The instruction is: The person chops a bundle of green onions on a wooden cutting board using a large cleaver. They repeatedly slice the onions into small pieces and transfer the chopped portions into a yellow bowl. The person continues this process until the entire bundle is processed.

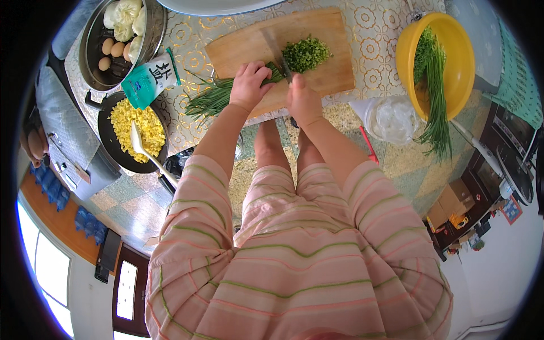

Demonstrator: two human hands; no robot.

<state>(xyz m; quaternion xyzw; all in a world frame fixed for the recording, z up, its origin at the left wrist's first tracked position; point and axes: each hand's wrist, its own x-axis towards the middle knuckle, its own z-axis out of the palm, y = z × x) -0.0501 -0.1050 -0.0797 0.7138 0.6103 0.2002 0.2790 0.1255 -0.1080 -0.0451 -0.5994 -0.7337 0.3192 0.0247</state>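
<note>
My left hand (250, 85) presses down on a bundle of green chives (212, 98), which lies across the near left edge of a wooden cutting board (242, 49). In my right hand (302, 100) is the handle of a kitchen knife (278, 55). Its blade points away from me and stands at the cut end of the bundle, close to my left fingertips. Just right of the blade, a heap of finely chopped chives (307, 53) rests on the board. My right hand hides most of the knife handle.
On the left, a metal pan (94, 72) holds eggs and wrapped buns. A green-and-white packet (151, 78) leans by a frying pan (104, 146) of scrambled egg (140, 123) with a white spatula (137, 138). A yellow basin (461, 63) with more chives (437, 93) stands right, near a clear plastic bag (393, 119).
</note>
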